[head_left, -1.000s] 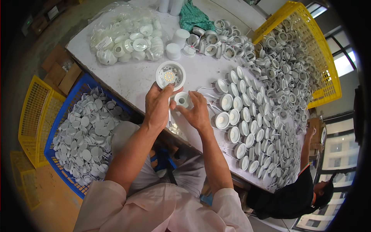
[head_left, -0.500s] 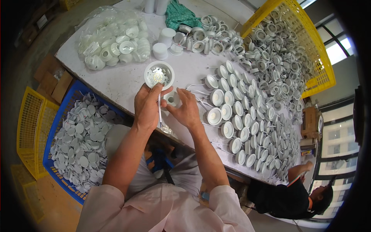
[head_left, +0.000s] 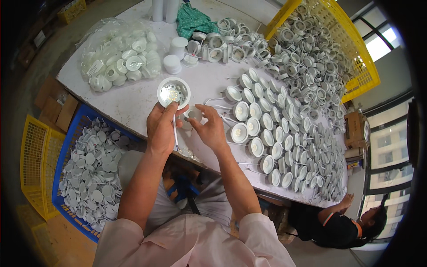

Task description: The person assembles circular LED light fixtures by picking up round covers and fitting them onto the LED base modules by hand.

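My left hand (head_left: 161, 127) grips a round white downlight housing (head_left: 174, 92) by its near rim, its open face turned up. Inside it shows a small board with a cluster of yellowish LEDs. A white cable (head_left: 175, 129) runs down from the housing along my palm. Just to the right, my right hand (head_left: 210, 129) curls its thumb and forefinger around a small white reflector cup (head_left: 192, 114) with a hole in its middle. Its lower part is partly hidden by the thumb. The cup is close beside the housing but apart from it.
Rows of white downlights (head_left: 267, 121) with cables cover the table's right. Behind lie white rings (head_left: 238, 53) and a tipped yellow basket (head_left: 367, 66). A clear bag of reflector cups (head_left: 122, 66) and white jars (head_left: 172, 64) stand beyond my hands. A blue crate of discs (head_left: 58, 191) sits left; a person (head_left: 329, 227) sits right.
The view has shifted slightly, so the table things appear further left. Both hands keep nearly the same pose, with the housing still in the left and the reflector cup at the right fingertips.
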`<state>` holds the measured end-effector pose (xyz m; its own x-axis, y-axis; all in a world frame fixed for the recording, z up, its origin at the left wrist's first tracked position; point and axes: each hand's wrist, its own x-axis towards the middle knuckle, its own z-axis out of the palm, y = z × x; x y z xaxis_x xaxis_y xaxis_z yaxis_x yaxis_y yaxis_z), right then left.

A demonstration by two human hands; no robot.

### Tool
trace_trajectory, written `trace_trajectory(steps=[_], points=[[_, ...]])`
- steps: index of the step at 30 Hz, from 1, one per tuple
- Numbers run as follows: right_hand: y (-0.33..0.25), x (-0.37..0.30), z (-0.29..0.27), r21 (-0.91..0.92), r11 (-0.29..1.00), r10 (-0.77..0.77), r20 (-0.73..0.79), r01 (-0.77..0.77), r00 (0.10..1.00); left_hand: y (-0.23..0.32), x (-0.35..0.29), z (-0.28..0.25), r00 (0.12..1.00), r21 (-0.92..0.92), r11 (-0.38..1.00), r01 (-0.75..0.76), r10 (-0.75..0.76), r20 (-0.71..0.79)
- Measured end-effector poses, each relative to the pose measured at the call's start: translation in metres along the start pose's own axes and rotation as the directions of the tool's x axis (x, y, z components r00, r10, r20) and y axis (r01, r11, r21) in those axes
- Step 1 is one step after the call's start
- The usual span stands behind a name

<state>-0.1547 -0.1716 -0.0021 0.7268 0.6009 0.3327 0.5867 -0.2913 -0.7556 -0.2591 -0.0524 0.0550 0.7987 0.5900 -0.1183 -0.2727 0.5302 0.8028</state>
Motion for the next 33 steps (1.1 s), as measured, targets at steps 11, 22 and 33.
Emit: trace_trajectory(steps=[11,22,33], points=[[-0.012,-0.023,-0.049,0.865,0.353,0.475,0.162,-0.356,0.865,-0.011,-0.008,0.009,0.994,0.069,0.995,0.074,-0.079,0.075],[-0.050,-0.033,-0.092,0.181,0.982,-0.018,-0.144,0.045,0.989,-0.035,-0.016,0.024,0.933,0.358,0.926,0.124,-0.231,0.275],[-0.054,-0.035,-0.090,0.009,1.000,0.019,-0.035,-0.019,0.999,-0.037,-0.025,0.030,0.932,0.384,0.922,0.042,-0.175,0.317]])
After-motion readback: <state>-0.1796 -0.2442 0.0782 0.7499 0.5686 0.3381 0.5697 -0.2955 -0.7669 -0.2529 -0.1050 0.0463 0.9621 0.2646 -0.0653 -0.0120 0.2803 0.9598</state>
